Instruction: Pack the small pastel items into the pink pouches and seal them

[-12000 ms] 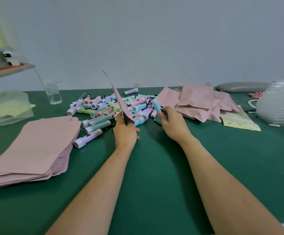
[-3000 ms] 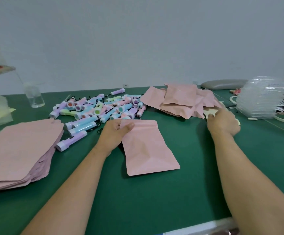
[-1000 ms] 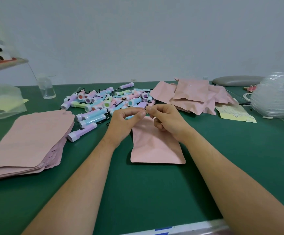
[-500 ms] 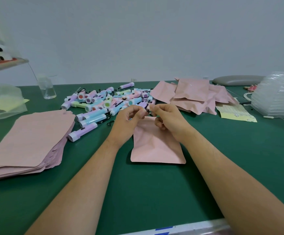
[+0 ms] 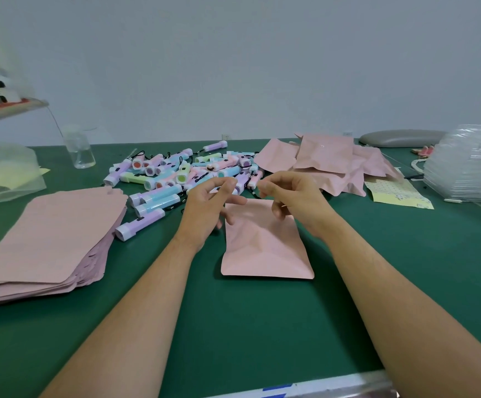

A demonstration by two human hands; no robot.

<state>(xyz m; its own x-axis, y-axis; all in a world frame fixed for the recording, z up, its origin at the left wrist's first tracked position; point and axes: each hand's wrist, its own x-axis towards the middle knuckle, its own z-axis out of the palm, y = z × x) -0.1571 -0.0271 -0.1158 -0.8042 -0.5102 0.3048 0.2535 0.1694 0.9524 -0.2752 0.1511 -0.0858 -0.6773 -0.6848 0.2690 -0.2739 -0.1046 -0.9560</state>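
Note:
A bulging pink pouch [image 5: 265,245] lies flat on the green table [image 5: 233,326] in front of me. My left hand [image 5: 207,208] hovers over its upper left corner with loosely curled fingers and holds nothing. My right hand [image 5: 294,202] hangs over the upper right corner, also loosely curled and empty. Just beyond my hands lies a heap of small pastel flashlight-shaped items [image 5: 182,173] in purple, blue, pink and green. The pouch's top edge is partly hidden by my fingers.
A stack of flat empty pink pouches [image 5: 47,234] lies at the left. Filled pouches [image 5: 325,159] are piled at the back right beside a yellow patterned sheet [image 5: 397,193] and a clear plastic stack [image 5: 469,165]. A glass jar [image 5: 80,150] stands at the back left.
Both hands pinched the pouch's top edge half a second ago. They have let go, lifted slightly and parted. The pouch has stayed in place.

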